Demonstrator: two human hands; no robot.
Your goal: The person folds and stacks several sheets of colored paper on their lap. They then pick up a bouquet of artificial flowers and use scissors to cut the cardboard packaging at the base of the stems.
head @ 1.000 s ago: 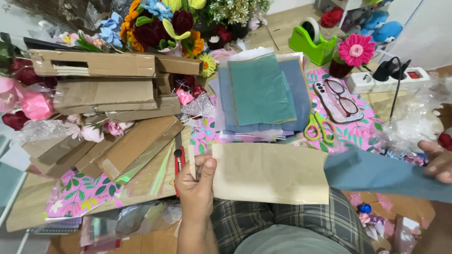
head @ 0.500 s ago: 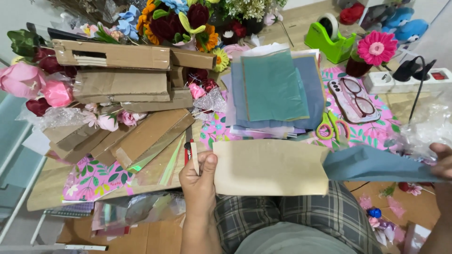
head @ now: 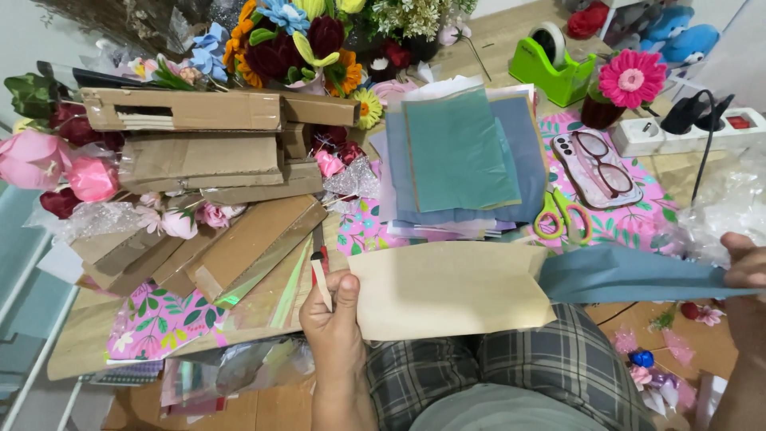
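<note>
Cream paper sheet point(head: 451, 289) lies across the lap at the surface's near edge, left hand point(head: 335, 319) pinching its left end; right hand point(head: 746, 267) grips the blue sheet point(head: 630, 275). A hard pull could tear either thin paper.

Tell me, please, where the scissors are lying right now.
In the head view, the scissors with yellow-green handles lie on the floral mat, right of centre, between the stack of blue paper sheets and the phone with glasses on it.
</note>
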